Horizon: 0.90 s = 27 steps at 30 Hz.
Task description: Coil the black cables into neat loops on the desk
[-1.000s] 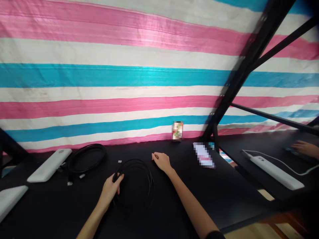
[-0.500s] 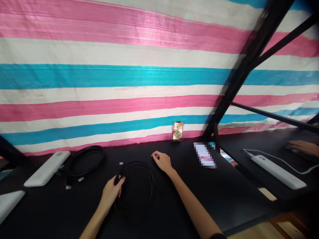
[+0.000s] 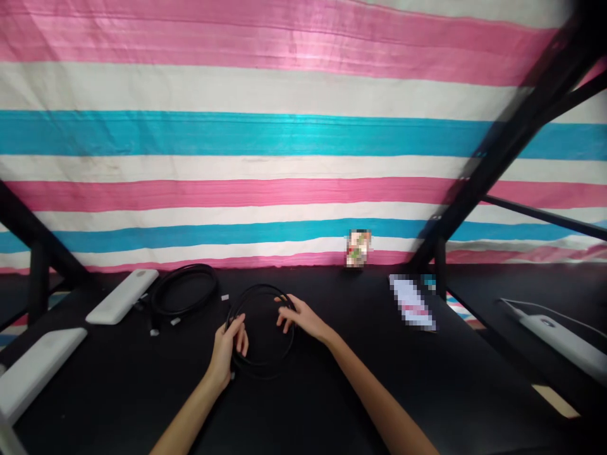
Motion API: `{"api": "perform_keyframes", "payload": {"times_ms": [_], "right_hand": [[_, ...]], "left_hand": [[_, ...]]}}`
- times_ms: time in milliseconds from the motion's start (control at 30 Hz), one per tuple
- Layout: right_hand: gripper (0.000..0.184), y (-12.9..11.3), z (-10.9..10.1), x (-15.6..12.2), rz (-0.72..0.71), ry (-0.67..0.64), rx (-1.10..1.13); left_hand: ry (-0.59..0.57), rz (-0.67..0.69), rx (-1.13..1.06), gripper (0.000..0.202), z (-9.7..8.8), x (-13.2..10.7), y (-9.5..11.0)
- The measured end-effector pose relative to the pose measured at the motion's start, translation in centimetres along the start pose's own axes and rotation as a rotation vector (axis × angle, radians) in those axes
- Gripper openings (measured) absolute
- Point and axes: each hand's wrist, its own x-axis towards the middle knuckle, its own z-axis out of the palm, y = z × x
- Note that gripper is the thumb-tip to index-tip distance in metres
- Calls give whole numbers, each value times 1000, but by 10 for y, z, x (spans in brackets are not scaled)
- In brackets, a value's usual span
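Observation:
A black cable (image 3: 263,364) wound into a loose coil is between my hands, just over the black table. My left hand (image 3: 226,347) is closed round the coil's left side, thumb on top and fingers curled inside the loop. At the coil's upper right, my right hand (image 3: 301,317) has its fingers bent and a little apart, touching the strands; whether it grips them is hard to tell. One pale cable end shows below my left hand, and a small white piece (image 3: 225,297) lies near the coil's upper left.
Another coiled black cable (image 3: 184,309) with pale plugs lies at the left, beside a white power-bank-like block (image 3: 123,297). A second white block (image 3: 45,366) sits nearer. Rightward are a blurred-out phone-like item (image 3: 411,303), black frame bars (image 3: 467,205) and a white device (image 3: 559,341) with a cord.
My right hand has come from resting beyond the coil to its upper right side, its fingers loosening. The coil is drawn up between both hands. The view has turned rightward.

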Motion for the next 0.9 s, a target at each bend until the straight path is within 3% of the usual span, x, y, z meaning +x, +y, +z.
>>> {"api": "perform_keyframes", "payload": {"times_ms": [167,433,533,633,800,900], "right_hand": [[31,5,15,1,7,132,-89],[39,1,4,2,4,-37,68],[40,-1,1,1,20,-18,125],[39,2,-7,2,47,68,106],[42,18,-33,10,-22,361,78],[41,23,-43,11,-28,427,81]], "left_hand": [[-69,-52,-82,48,-3,-1,-2],[-111,-150,-140,49,-1,-7,-1],[-122,-170,-138,47,-1,-7,-2],[-125,-181,-130,45,-2,-6,-6],[-141,-192,-90,45,-2,-3,-15],[-155,-192,-54,45,-1,-3,-16]]}}
